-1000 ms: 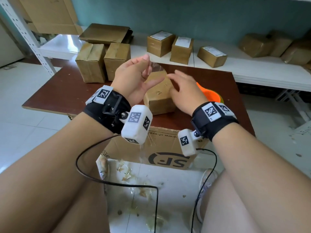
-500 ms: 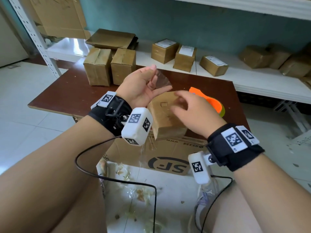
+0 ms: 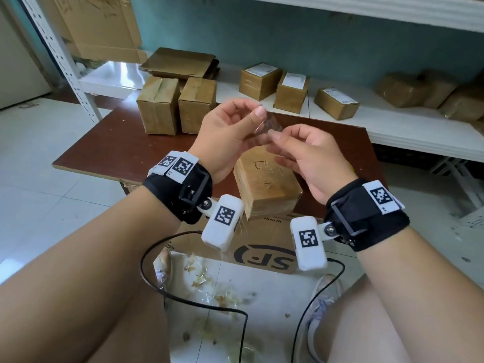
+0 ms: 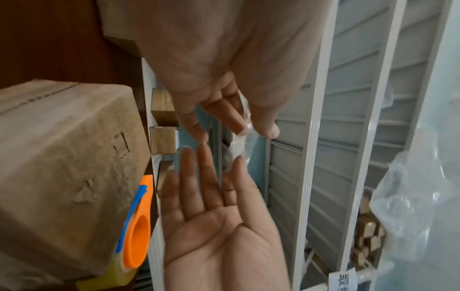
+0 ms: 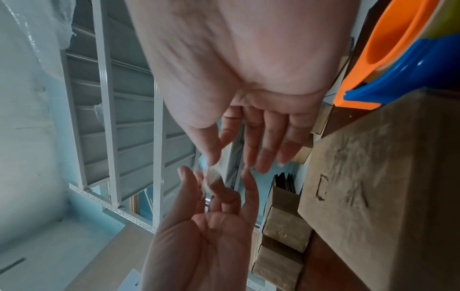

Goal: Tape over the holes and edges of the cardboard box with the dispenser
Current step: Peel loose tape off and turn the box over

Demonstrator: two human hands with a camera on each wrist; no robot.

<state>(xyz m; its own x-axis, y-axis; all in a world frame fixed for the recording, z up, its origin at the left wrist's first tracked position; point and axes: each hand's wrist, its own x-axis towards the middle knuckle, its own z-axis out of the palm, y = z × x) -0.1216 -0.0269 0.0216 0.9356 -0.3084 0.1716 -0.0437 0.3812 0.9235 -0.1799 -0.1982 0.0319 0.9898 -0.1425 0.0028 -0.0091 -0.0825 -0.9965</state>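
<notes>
A small cardboard box [image 3: 264, 184] with a square cut hole in its top stands at the near edge of the brown table [image 3: 117, 150]. Both hands are raised above it. My left hand [image 3: 251, 119] pinches one end of a short crumpled piece of clear tape [image 3: 267, 125]. My right hand [image 3: 277, 138] pinches the other end between thumb and forefinger, its other fingers straight. In the wrist views the tape [image 4: 240, 141] [image 5: 211, 177] hangs between the two hands. The orange and blue dispenser [image 4: 139, 226] [image 5: 398, 39] lies behind the box [image 4: 62, 167] [image 5: 385, 187], hidden in the head view.
Two taped boxes [image 3: 157, 106] stand at the table's far left. Several labelled boxes [image 3: 262, 81] sit on the white shelf [image 3: 392, 132] behind. A large printed carton [image 3: 262, 247] is under the table edge. Tape scraps [image 3: 209, 284] and cables lie on the floor by my legs.
My right hand has left the box top and risen to the tape that my left hand holds up. Both hands now pinch it. The left hand has lifted slightly.
</notes>
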